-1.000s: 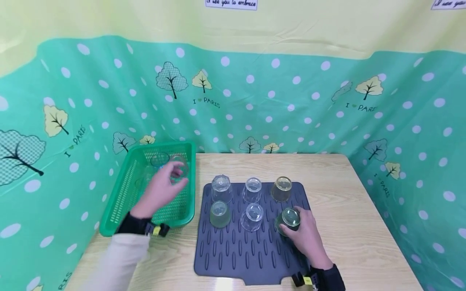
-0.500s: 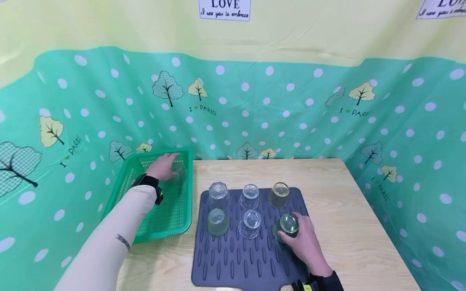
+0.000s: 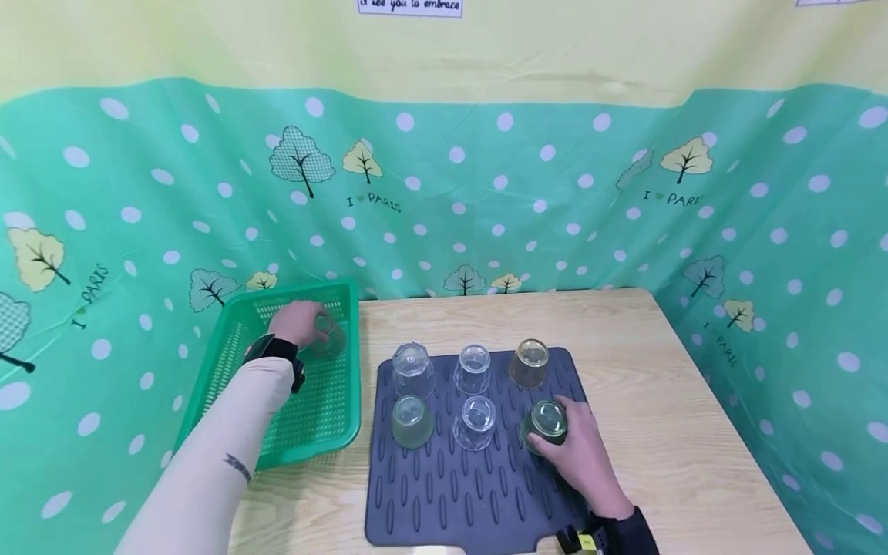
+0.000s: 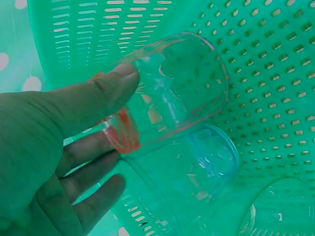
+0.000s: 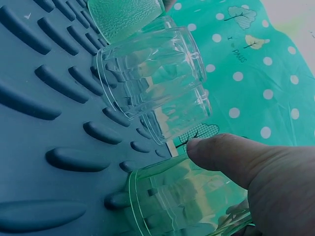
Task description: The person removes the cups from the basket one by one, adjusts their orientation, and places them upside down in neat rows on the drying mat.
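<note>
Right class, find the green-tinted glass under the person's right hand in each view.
Head: green-tinted glass, upside down at the mat's right side, under the right hand.
Left wrist: not in it.
Right wrist: bottom centre, thumb on it.
Shared landmark: the ribbed mat.

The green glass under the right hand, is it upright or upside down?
Upside down: the green glass shows its base upward on the mat, held by the right hand.

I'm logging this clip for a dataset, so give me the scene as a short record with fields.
left hand: grips a clear glass inside the green basket
right hand: holds a green glass, upside down on the grey mat
other glasses on mat: five, all upside down
surface: wooden table
backdrop: green dotted cloth
</note>
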Demonstrator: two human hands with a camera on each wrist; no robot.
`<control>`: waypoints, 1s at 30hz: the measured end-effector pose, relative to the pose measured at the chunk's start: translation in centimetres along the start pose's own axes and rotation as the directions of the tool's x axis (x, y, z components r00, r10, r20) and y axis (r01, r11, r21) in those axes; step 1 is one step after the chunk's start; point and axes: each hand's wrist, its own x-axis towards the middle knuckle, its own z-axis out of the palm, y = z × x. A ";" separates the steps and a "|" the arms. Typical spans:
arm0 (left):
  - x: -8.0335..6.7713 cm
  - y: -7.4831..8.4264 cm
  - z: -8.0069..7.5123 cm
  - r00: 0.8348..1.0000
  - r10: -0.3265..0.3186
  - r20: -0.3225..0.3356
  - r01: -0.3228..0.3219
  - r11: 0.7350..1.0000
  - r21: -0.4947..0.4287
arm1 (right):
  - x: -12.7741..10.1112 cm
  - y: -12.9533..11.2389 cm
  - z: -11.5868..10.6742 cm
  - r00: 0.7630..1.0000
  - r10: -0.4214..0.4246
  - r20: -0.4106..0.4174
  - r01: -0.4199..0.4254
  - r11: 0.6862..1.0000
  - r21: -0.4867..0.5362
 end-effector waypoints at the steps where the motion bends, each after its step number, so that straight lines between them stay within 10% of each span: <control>1: -0.1 0.2 -0.1 1.000 -0.002 0.002 0.002 1.000 0.001 | -0.1 0.0 -0.1 1.000 -0.001 -0.004 0.001 1.000 0.001; 30: -4.3 2.0 0.3 0.996 -0.076 0.039 0.078 0.997 -0.030 | -1.7 -0.2 0.7 0.994 -0.043 -0.101 0.046 0.999 0.029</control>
